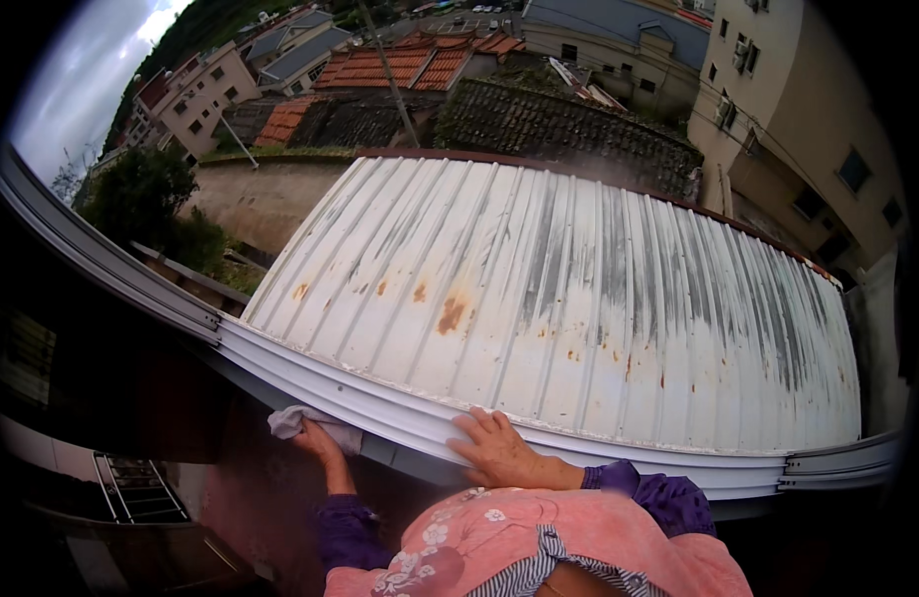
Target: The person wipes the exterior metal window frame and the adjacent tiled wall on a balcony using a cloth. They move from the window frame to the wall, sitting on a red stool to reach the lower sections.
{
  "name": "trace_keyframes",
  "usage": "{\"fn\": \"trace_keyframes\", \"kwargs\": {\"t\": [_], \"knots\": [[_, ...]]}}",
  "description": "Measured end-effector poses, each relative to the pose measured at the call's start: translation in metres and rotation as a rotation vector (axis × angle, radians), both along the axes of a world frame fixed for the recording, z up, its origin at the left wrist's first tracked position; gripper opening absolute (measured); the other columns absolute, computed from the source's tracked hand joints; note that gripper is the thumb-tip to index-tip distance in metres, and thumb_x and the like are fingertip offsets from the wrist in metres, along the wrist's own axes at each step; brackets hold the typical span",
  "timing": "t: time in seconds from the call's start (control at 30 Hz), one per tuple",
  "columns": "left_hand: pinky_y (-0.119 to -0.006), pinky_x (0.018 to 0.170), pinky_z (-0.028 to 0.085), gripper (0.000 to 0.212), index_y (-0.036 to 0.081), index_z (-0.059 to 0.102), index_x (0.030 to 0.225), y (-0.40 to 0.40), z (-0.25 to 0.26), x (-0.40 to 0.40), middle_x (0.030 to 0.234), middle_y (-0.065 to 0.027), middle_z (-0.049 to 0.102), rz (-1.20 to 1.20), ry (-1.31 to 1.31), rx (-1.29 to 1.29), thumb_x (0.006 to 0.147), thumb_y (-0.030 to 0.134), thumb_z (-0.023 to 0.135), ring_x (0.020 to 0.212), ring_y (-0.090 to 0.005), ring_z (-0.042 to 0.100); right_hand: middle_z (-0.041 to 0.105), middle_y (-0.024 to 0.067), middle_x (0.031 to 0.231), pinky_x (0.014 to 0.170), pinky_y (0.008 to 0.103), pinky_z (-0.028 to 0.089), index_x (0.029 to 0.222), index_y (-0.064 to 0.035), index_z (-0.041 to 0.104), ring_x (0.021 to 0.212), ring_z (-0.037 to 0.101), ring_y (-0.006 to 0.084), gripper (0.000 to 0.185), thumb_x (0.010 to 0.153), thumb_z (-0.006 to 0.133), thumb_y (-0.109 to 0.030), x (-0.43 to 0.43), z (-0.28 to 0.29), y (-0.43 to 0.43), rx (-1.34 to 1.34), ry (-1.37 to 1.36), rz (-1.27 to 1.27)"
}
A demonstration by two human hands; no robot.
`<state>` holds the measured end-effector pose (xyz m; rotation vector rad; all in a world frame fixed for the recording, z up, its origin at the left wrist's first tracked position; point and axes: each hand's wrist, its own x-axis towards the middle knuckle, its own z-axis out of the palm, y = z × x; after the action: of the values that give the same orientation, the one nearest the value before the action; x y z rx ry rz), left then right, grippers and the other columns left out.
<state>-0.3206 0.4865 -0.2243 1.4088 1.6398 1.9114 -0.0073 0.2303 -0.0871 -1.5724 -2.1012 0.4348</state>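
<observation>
My left hand [322,446] grips a pale grey cloth [303,421], pressed to the inner side of the window sill [400,457]. Part of the cloth sticks out past my fingers on the left, and another part lies flat to the right. My right hand [500,451] rests with spread fingers on the white grooved window track [616,455], holding nothing. Its fingertips reach the track's outer edge.
Outside, below the window, lies a white corrugated metal roof [549,298] with rust spots. Window frames [131,261] flank the opening. Tiled roofs [564,123] and buildings stand beyond. A metal rack [140,489] is inside at lower left.
</observation>
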Motion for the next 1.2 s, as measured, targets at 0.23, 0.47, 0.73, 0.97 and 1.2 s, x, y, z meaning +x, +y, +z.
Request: {"fn": "trace_keyframes", "kwargs": {"t": [0.23, 0.47, 0.73, 0.97, 1.2], "knots": [[-0.043, 0.105, 0.039, 0.047, -0.007, 0.053, 0.126, 0.002, 0.098, 0.037, 0.133, -0.0204, 0.055, -0.417, 0.098, -0.044, 0.093, 0.025, 0.064, 0.12, -0.0325, 0.052, 0.042, 0.0201, 0.138, 0.099, 0.0559, 0.037, 0.127, -0.0082, 0.056, 0.13, 0.039, 0.0439, 0.058, 0.075, 0.076, -0.023, 0.006, 0.007, -0.001, -0.034, -0.001, 0.009], [-0.054, 0.109, 0.031, 0.059, 0.005, 0.053, 0.13, 0.047, 0.076, 0.046, 0.138, -0.0265, 0.045, -0.072, 0.849, -0.209, 0.074, 0.015, 0.07, 0.128, -0.046, 0.039, 0.042, 0.0194, 0.139, 0.099, 0.0563, 0.037, 0.127, -0.0096, 0.056, 0.131, 0.039, 0.0434, 0.058, 0.076, 0.076, -0.026, 0.0, -0.003, 0.0, -0.005, -0.025, 0.008], [-0.048, 0.102, 0.039, 0.041, 0.0, 0.06, 0.118, 0.137, 0.067, -0.016, 0.12, -0.0224, 0.057, 0.085, 0.761, -0.096, 0.078, 0.007, 0.062, 0.115, -0.0399, 0.052, 0.043, 0.0206, 0.138, 0.099, 0.054, 0.037, 0.128, -0.0094, 0.054, 0.129, 0.04, 0.0436, 0.06, 0.073, 0.077, -0.021, 0.002, -0.004, -0.002, 0.004, 0.001, -0.002], [-0.047, 0.104, 0.038, 0.056, 0.003, 0.056, 0.128, 0.156, 0.057, -0.034, 0.126, -0.026, 0.053, 0.195, 0.703, -0.298, 0.074, 0.015, 0.066, 0.118, -0.042, 0.05, 0.043, 0.0204, 0.138, 0.1, 0.0531, 0.037, 0.126, -0.0086, 0.056, 0.129, 0.04, 0.0429, 0.058, 0.074, 0.076, -0.022, 0.0, -0.002, 0.002, -0.017, 0.023, 0.004], [-0.044, 0.108, 0.035, 0.079, 0.005, 0.039, 0.141, 0.136, 0.067, -0.036, 0.135, -0.0304, 0.034, -0.108, 0.623, -0.483, 0.069, 0.011, 0.07, 0.124, -0.0443, 0.041, 0.042, 0.0193, 0.138, 0.098, 0.0533, 0.037, 0.125, -0.0089, 0.056, 0.129, 0.038, 0.0418, 0.057, 0.075, 0.076, -0.025, 0.002, 0.001, 0.0, -0.025, 0.007, 0.007]]}}
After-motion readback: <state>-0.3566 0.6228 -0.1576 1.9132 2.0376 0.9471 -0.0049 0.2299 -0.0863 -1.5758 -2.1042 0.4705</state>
